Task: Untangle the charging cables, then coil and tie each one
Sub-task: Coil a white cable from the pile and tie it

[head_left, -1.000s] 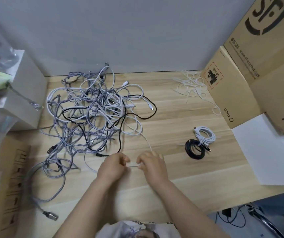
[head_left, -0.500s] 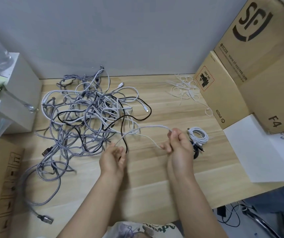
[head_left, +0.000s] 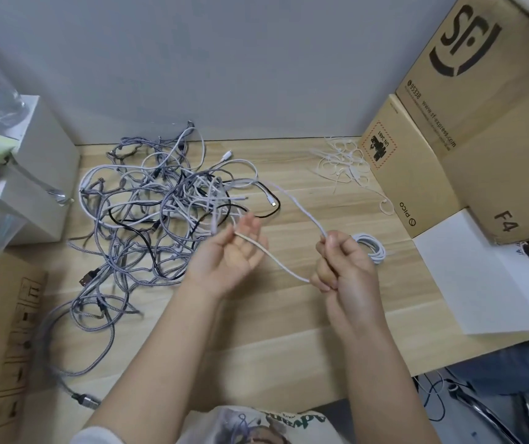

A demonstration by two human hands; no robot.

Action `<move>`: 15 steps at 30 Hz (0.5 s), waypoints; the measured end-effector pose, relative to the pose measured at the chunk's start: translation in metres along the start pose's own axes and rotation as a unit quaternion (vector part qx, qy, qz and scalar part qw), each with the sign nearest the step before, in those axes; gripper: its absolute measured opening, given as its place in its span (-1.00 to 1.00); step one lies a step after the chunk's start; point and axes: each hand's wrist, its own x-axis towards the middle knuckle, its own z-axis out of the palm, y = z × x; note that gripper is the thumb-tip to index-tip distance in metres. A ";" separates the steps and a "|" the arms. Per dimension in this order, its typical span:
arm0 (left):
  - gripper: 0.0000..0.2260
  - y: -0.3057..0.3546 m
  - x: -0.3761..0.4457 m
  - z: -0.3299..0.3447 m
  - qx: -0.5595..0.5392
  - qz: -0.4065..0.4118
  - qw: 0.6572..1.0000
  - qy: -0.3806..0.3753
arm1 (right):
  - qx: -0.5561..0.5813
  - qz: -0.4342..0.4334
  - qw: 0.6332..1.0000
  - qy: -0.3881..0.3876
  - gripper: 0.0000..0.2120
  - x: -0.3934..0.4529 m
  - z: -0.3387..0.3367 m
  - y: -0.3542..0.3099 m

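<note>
A white charging cable [head_left: 276, 256] stretches at frame centre between both hands: the left hand [head_left: 229, 254] pinches its end, the right hand [head_left: 344, 267] grips it in a fist. The tangled cable pile [head_left: 167, 213] lies left of centre on the wooden table [head_left: 288, 315].

Bare table [head_left: 288, 315] nearside; cable tangle [head_left: 160, 213] (boxes [head_left: 480, 139] probably too) blocks beyond.

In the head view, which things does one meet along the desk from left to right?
White box → tangled cables → left hand → right hand → coiled white cable → Pico carton → white sheet.
</note>
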 end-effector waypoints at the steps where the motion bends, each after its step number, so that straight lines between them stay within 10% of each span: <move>1: -0.66 0.008 0.002 0.001 -0.012 0.017 1.000 0.010 | -0.020 -0.008 1.000 0.009 -0.85 0.000 -0.004 -0.003; 10: -0.74 0.000 -0.007 0.022 0.082 0.098 0.992 0.008 | -0.342 -0.173 0.924 -0.004 -0.88 -0.002 -0.003 -0.002; 15: -0.90 -0.022 -0.016 0.028 0.172 0.131 0.973 -0.082 | -0.412 -0.119 0.900 -0.083 -0.69 -0.004 0.011 0.015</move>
